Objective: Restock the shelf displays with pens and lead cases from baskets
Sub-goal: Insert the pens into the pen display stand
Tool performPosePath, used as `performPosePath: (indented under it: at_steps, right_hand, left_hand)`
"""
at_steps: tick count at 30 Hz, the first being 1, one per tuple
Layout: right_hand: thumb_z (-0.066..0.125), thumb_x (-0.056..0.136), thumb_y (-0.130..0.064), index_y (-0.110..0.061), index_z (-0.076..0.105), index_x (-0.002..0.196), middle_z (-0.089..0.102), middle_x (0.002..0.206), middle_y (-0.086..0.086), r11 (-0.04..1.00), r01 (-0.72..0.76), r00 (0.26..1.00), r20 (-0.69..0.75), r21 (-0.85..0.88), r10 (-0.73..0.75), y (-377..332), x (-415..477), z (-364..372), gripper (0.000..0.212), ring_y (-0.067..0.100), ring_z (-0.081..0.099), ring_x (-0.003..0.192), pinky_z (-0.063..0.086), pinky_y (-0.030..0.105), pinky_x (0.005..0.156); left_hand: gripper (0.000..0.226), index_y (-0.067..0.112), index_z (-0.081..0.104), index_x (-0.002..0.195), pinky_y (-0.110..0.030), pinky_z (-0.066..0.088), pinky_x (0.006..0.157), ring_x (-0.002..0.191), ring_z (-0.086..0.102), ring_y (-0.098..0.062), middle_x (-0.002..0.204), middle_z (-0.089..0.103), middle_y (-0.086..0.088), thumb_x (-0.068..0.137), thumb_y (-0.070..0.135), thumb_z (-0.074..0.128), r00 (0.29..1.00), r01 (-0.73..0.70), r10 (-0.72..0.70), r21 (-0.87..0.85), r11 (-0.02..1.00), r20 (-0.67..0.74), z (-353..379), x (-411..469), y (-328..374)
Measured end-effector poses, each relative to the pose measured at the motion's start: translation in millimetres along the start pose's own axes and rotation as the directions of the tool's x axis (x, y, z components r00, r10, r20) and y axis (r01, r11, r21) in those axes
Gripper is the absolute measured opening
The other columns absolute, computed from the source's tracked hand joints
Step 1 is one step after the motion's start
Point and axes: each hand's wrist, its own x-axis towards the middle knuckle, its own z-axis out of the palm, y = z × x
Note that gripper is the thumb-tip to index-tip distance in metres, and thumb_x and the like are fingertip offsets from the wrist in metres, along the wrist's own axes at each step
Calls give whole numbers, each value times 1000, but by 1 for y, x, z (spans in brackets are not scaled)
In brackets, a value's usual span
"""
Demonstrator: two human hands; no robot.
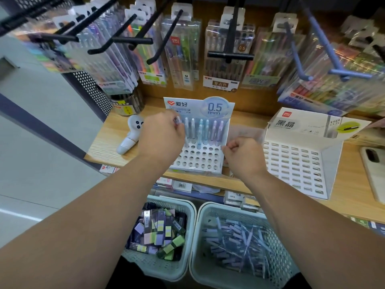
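Here our left hand (161, 138) pinches a pen (178, 120) to slot into the rack (200, 157), while our right hand (242, 156) grips its edge to steady it.

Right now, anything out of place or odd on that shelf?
Two non-stock items lie on the shelf: a white handheld gadget, on its side left of the pen display, and a phone at the far right edge. The lead-case display shows only empty slots. Nothing looks spilled or damaged.

Pale glossy floor (31, 126), light wooden shelf (108, 138), wooden back panel (250, 99), black perforated side panel (93, 90)
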Motion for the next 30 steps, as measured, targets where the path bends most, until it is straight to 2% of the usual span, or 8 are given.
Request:
performPosePath:
  at_steps: [3,5,12,14,16,21,26,30]
  right_hand:
    - [69,91,-24,-21,65,67,70,68,0,1000,3,1000,-6,20,-3,1,-2,1,24,23,71,72,60,44,72]
    - [69,91,-24,-25,63,65,71,69,0,999,4,1000,-10,33,-4,2,-2,1,26,23,71,73,60,44,73]
    - [70,93,-28,-26,66,70,70,70,-5,999,48,999,0,-11,-48,6,-5,0,23,18,68,70,59,38,71]
    - [70,93,-28,-26,67,71,71,72,-6,999,50,999,7,1,-50,8,-6,0,22,17,68,71,59,37,71]
    - [70,93,-27,-25,68,73,72,74,-5,999,44,999,3,11,-44,10,-6,1,21,17,69,72,59,36,71]
    - [69,94,-27,-26,68,74,70,73,-7,999,51,999,6,4,-51,10,-7,1,20,16,68,71,57,32,68]
    - [69,94,-27,-25,69,76,69,73,-8,998,61,998,0,10,-61,11,-7,2,19,15,67,72,56,31,67]
    - [67,95,-31,-27,67,74,67,71,-11,997,71,997,12,-13,-71,11,-11,-2,21,12,65,71,51,27,62]
  left_hand:
    - [31,23,45,67,-27,21,61,63,46,-21,59,45,8,97,17,54,1000,-8,8,48,999,2,3,-1,1]
    - [37,25,36,65,-30,20,60,64,44,-22,59,38,10,96,15,54,999,-39,39,58,998,-4,7,-1,-1]
    - [19,11,57,77,-35,35,60,69,53,-27,68,55,-3,95,15,55,998,-65,66,87,994,-10,15,-1,-7]
    - [11,8,68,93,-39,48,65,75,62,-30,74,66,-7,94,14,58,999,-44,44,19,999,1,16,-3,-9]
    - [18,12,69,109,-41,55,75,81,66,-29,81,71,-6,92,15,63,1000,7,-7,-40,999,7,17,-4,-9]
    - [16,15,69,106,-34,54,75,81,66,-24,81,69,0,89,17,69,998,61,-59,-74,995,35,21,-3,-7]
    - [12,17,70,102,-37,57,76,81,66,-23,80,65,5,90,19,69,995,83,-78,-92,992,61,25,-2,-7]
    - [25,15,70,105,-26,47,73,83,64,-17,75,61,9,87,30,77,995,91,-88,-87,992,36,23,-2,-4]
